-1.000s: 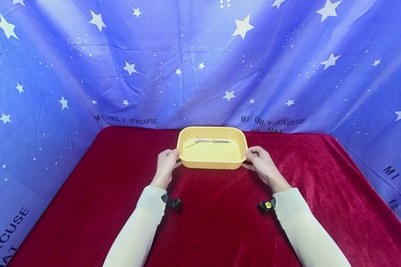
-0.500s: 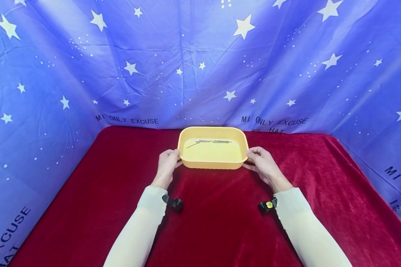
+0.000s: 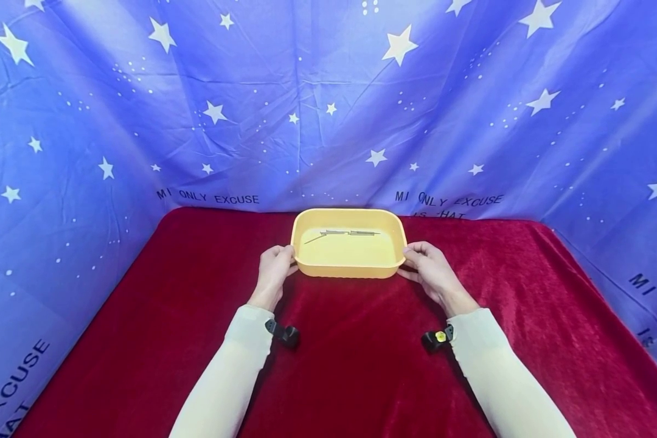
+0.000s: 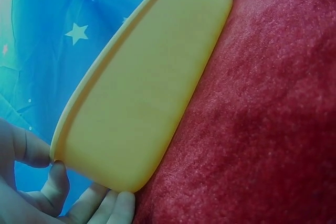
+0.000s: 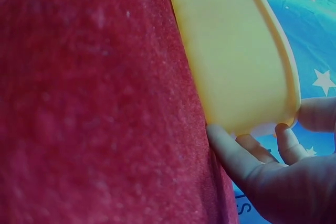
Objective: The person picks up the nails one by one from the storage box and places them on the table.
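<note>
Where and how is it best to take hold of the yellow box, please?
Probably by the rim at both short ends, pinched from the left by the left hand and from the right by the right hand, as now. The rim juts out, and the box opens upward with thin metal pieces inside, so a hold on opposite ends should keep it level.

Draped, booth-like space, kind of building unclear, blue star-print curtains (image 3: 263,79) on three sides, red plush-covered table (image 3: 350,353)

Smooth plastic tray (image 3: 350,272), metallic nails (image 3: 364,232), plush velvety tablecloth (image 3: 350,353)
</note>
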Tool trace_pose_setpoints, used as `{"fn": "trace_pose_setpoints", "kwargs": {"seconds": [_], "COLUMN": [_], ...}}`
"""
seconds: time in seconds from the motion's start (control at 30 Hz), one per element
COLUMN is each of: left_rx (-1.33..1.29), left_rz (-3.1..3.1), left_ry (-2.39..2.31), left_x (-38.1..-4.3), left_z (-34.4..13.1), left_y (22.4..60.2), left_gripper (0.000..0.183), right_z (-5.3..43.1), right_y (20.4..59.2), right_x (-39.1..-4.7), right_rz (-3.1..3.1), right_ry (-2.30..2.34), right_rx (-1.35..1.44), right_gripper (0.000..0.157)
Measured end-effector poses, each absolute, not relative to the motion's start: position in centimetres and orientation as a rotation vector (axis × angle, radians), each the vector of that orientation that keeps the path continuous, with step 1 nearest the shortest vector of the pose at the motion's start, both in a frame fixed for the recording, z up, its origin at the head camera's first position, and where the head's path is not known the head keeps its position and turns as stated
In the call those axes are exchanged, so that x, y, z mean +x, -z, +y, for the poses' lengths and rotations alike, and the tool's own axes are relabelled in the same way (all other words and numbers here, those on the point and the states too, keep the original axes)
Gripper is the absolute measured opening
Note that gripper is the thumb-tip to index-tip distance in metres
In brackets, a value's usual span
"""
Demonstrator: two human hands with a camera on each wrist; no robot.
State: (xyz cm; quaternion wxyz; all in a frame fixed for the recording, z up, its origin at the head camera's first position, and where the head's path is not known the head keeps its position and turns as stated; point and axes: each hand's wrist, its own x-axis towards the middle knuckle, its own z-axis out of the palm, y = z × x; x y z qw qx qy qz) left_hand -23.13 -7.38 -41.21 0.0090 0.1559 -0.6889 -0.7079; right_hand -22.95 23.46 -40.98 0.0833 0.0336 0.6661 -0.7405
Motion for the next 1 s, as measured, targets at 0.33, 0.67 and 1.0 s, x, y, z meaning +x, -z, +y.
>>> {"fn": "trace_pose_setpoints", "kwargs": {"seconds": [0.33, 0.67, 1.0], "left_rx": [0.467, 0.471, 0.460], "left_rz": [-2.160, -2.150, -2.165], "left_ry": [2.207, 2.213, 2.205], "left_x": [-23.2, -23.1, -23.1], "left_z": [-7.4, -7.5, -7.6], "left_y": [41.3, 41.4, 41.3], "left_gripper": [0.013, 0.012, 0.015], "right_z": [23.4, 23.5, 23.6], "right_y": [40.9, 40.3, 39.2], "right_x": [-22.8, -22.8, -22.7], "right_rz": [1.961, 1.994, 2.246], "right_ry": [2.224, 2.219, 2.214], "right_rx": [0.130, 0.148, 0.160], "right_gripper": [0.015, 0.020, 0.019]}}
